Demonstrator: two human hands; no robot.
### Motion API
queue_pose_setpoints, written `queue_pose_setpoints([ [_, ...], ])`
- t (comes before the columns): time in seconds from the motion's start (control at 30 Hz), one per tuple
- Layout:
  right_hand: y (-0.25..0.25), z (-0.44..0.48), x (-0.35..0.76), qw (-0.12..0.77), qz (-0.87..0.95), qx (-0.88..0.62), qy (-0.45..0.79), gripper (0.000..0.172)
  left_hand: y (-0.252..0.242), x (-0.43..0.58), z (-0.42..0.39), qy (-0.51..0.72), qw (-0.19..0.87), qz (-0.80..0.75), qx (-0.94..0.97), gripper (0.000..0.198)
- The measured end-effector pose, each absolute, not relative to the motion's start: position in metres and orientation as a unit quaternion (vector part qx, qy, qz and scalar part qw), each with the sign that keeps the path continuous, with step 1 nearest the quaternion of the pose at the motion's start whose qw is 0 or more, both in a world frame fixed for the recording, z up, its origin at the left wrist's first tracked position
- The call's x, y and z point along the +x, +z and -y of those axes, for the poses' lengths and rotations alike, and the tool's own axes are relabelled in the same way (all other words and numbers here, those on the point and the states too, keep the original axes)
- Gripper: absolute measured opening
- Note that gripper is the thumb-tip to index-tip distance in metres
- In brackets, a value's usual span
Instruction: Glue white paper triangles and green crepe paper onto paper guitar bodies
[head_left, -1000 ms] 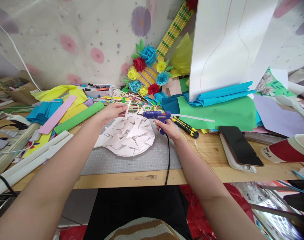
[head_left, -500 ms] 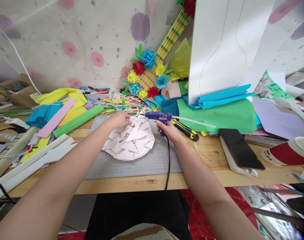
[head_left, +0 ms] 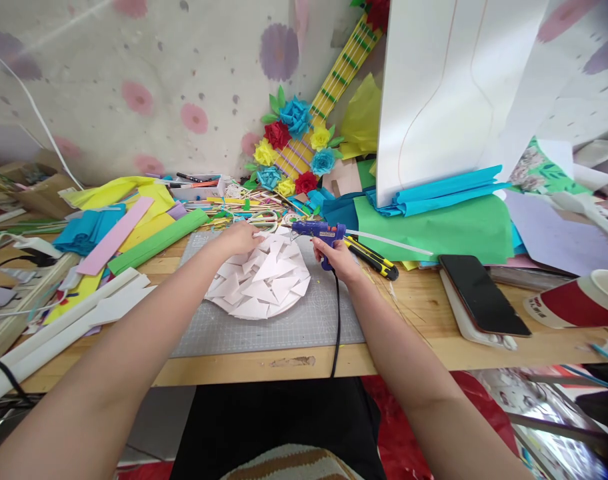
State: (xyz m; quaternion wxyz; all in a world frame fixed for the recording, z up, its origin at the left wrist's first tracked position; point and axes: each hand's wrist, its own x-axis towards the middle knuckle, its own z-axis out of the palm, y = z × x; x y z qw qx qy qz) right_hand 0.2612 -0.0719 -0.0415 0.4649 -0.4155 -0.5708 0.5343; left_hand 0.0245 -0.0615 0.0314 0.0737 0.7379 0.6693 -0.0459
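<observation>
Comparing with the picture from half a second back, little has shifted: the left hand (head_left: 241, 238) stays pressed at the upper edge of the round white paper piece covered in overlapping triangles (head_left: 259, 280), and a second ago it was lifted higher, pinching a small white slip above that piece. Now its fingers lie nearly flat and spread on the top triangles, palm down, closed on nothing. The right hand (head_left: 337, 260) keeps its fist around the handle of the blue hot glue gun (head_left: 318, 233), whose nozzle points left toward the left fingertips, just beside the paper's upper right edge; a clear glue stick juts from its back toward the right. Both forearms reach in from the lower corners toward the frame's centre. The paper piece rests on a grey cutting mat (head_left: 304, 327) at centre frame, on the wooden tabletop (head_left: 424, 320), with the black cord (head_left: 337, 320) trailing down off the front edge.
</observation>
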Motion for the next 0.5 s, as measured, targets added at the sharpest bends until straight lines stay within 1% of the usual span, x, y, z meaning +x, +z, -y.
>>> queue_pose_setpoints([
  [0.13, -0.0400, 0.0728, 0.2606, 0.467, 0.566, -0.417, 0.536, 0.051, 0.0318, 0.0215, 0.0615, -0.034, 0.054, -0.650, 0.757, 0.038],
  [0.3, -0.0389, 0.0735, 0.2608, 0.464, 0.569, -0.416, 0.536, 0.051, 0.0296, 0.0265, 0.0609, -0.086, 0.075, -0.637, 0.763, 0.041],
  [0.5, -0.0403, 0.0728, 0.2604, 0.457, 0.565, -0.429, 0.537, 0.052, 0.0271, 0.0288, 0.0597, -0.119, 0.056, -0.630, 0.766, 0.042],
])
